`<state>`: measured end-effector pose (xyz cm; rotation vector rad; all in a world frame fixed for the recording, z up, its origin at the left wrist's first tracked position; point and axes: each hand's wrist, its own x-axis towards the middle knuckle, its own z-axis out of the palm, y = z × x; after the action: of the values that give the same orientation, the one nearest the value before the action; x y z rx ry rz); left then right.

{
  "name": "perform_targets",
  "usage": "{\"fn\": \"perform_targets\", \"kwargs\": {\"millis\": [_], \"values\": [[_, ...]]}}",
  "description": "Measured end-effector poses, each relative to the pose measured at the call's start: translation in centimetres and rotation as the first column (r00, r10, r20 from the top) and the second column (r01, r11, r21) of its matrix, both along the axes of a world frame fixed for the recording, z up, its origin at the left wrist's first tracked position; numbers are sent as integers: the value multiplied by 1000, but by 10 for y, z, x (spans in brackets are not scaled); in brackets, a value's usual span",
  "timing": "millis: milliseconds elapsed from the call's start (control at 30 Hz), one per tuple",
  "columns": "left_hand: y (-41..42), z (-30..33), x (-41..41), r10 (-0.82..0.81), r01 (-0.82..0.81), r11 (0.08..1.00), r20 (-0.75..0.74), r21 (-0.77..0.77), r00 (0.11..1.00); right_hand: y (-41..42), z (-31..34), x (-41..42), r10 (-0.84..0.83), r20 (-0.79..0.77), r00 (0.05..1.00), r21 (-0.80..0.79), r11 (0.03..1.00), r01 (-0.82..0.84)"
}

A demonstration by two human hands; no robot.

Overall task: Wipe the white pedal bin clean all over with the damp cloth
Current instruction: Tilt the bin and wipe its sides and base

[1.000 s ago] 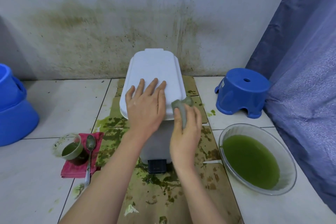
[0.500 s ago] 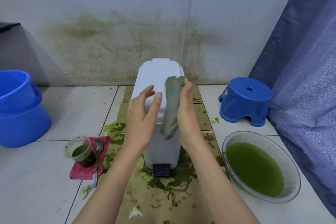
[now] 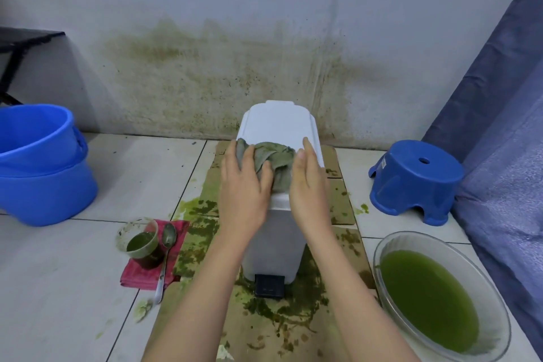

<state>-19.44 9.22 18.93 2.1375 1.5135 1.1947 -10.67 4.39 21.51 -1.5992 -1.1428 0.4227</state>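
The white pedal bin (image 3: 276, 232) is stood upright on stained cardboard (image 3: 340, 206) close before the wall (image 3: 264, 38), with its black pedal (image 3: 269, 285) faced toward the viewer. The damp cloth (image 3: 274, 160) is bunched on the near half of the closed lid, between the two hands. The left hand (image 3: 242, 188) is laid over the cloth's left part at the lid's left edge, fingers straight and pressed together. The right hand (image 3: 308, 188) is set along the lid's right edge, fingers straight and together, touching the cloth's right end.

Bare tile is left on both flanks of the bin. To the left, well apart, blue buckets (image 3: 41, 164) are stacked; nearer, a cup (image 3: 144, 244) and spoon (image 3: 166, 256) rest on a red cloth (image 3: 138, 276). To the right, a blue stool (image 3: 414, 179) and a glass bowl (image 3: 440, 297) of green liquid are placed near the cardboard's edge.
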Motion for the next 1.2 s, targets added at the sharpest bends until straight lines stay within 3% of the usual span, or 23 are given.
{"fn": "perform_targets", "kwargs": {"millis": [67,133,167,233,300,367,500,667,767,833,967,1100,1200], "values": [[27,5,-5,67,-4,967,238,-255,969,3,-17,1,2,321,947,-118,992,38],[51,8,-16,172,102,858,469,-503,866,3,-22,8,21,407,913,-163,985,50],[55,9,-19,200,191,814,573,-549,794,4,-21,10,26,394,919,-175,983,48],[43,5,-19,171,291,810,679,-510,714,7,-21,11,-7,410,912,-204,974,99],[15,-6,-14,74,270,888,696,-372,714,8,-23,5,-66,481,874,-203,961,185],[-4,-20,-15,80,204,920,669,-335,739,8,-27,-1,-87,523,848,-181,961,210],[30,-20,-23,336,338,723,734,-602,590,11,-27,0,-101,531,841,-158,964,216],[-6,-33,-8,72,183,959,808,-217,584,11,-29,0,-130,532,837,-131,964,233],[-27,-72,1,203,90,955,841,-284,501,14,-31,-3,-165,539,826,-88,964,250],[-37,-106,4,324,16,915,756,-404,569,15,-32,-5,-192,541,819,-63,962,267],[-48,-186,-1,458,-36,747,474,-664,752,17,-35,-6,-218,536,815,-26,961,275],[-51,-167,10,317,-7,878,571,-479,757,18,-37,-4,-236,536,810,6,961,276],[-59,-160,35,255,-65,933,520,-355,815,20,-39,-4,-259,536,804,30,957,288]]}}
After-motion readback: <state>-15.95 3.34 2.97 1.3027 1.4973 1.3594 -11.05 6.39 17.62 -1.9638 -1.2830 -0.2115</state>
